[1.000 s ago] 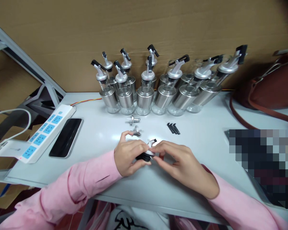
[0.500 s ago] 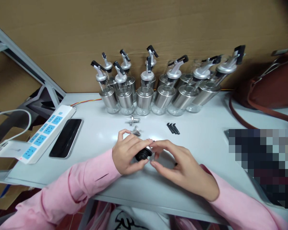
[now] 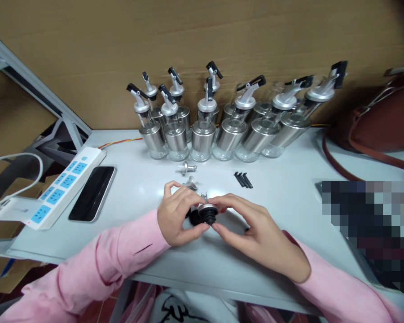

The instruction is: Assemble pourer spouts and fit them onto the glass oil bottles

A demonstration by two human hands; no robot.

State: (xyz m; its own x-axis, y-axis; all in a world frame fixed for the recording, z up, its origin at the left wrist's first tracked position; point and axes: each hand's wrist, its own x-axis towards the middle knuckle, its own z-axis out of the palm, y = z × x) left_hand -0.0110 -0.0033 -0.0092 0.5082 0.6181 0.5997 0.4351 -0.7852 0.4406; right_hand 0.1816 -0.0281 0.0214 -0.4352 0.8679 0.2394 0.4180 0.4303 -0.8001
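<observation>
Between the fingertips of both hands stands a pourer spout (image 3: 208,212), with a silver collar and a black ribbed stopper below it. My left hand (image 3: 178,215) is closed on it from the left, thumb low and fingers over the top. My right hand (image 3: 256,231) pinches it from the right, thumb at the stopper and fingers at the collar. A dark round piece (image 3: 194,217) shows under my left fingers; its kind is hidden. Just beyond my left hand lie a silver spout part (image 3: 190,183) and another silver spout (image 3: 187,168). Several black lever caps (image 3: 243,180) lie to the right.
Glass bottles with metal bands (image 3: 202,139) and pourers line the back against cardboard (image 3: 175,36). On the left are a phone (image 3: 93,194) and a power strip (image 3: 62,188). A brown bag (image 3: 384,116) sits at the right, its strap reaching the table.
The pourer has turned more upright and its collar and prongs show more clearly. My right fingers have closed in from beside it onto its collar and stopper.
</observation>
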